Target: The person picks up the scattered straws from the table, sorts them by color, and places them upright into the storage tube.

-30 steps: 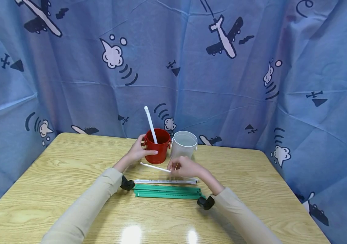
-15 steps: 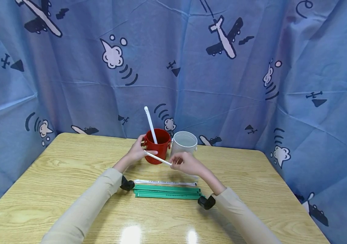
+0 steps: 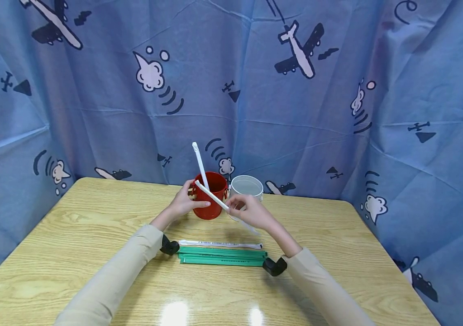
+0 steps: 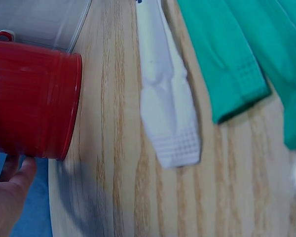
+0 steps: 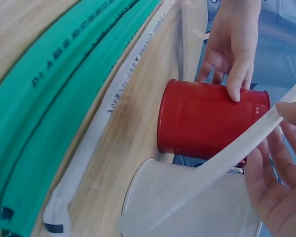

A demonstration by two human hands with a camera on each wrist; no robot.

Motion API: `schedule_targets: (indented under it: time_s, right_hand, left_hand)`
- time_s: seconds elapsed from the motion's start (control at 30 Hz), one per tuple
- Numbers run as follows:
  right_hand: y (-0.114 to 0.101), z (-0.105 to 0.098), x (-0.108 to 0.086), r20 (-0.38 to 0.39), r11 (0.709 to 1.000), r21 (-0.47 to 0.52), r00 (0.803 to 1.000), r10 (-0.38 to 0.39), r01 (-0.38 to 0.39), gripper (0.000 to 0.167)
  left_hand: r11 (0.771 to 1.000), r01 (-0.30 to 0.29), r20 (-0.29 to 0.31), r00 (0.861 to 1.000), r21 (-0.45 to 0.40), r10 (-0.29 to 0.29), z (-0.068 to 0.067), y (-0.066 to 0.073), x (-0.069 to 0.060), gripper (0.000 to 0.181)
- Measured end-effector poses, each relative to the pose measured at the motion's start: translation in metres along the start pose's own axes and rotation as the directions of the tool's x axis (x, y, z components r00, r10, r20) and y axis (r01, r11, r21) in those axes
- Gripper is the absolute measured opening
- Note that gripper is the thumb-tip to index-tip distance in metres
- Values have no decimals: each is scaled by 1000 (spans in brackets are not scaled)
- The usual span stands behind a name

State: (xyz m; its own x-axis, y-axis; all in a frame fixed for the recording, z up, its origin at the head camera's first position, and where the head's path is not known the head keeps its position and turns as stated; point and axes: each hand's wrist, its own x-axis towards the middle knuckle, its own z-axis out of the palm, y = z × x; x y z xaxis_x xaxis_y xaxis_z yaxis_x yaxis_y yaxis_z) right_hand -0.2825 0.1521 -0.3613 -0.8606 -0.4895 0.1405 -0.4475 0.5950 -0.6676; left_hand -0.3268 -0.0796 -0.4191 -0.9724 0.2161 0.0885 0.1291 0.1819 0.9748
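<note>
My left hand (image 3: 180, 203) holds the small red bucket (image 3: 211, 211) by its left side, thumb across the front and fingers behind. One white paper-wrapped straw (image 3: 199, 163) stands in that bucket, leaning left above the rim. My right hand (image 3: 252, 213) pinches another white paper-wrapped straw (image 5: 232, 153) between thumb and fingers. It slants up to the left, its upper end in front of the red bucket's rim in the head view. Behind my right hand, a translucent whitish bucket (image 3: 247, 184) stands beside the red one.
A white wrapped straw (image 3: 219, 244) lies crosswise on the wooden table (image 3: 125, 253). Several green wrapped straws (image 3: 223, 259) lie side by side nearer to me. A blue curtain (image 3: 198, 99) with airplane prints hangs behind the table and along its sides.
My right hand has lifted its white straw off the table, raising it and tilting its left end up toward the red bucket's rim. My left hand stays on the bucket.
</note>
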Motion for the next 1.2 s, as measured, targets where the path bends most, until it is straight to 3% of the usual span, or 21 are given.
schedule_targets:
  time_s: [0.2,0.77,1.2]
  right_hand:
    - [-5,-3,2,-39,1000,4,999,9,-9,12]
    - [-19,-7,14,-139,994,81,989,-57,69,17]
    - [-29,-11,23,-266,984,142,962,-70,111,19]
  left_hand:
    - [1000,20,-12,1000,24,-20,1,-4,3,84]
    - [1000,0,8,1000,2,0,0,-3,2,85]
    - [1000,-9,5,1000,15,9,-1,-5,4,85]
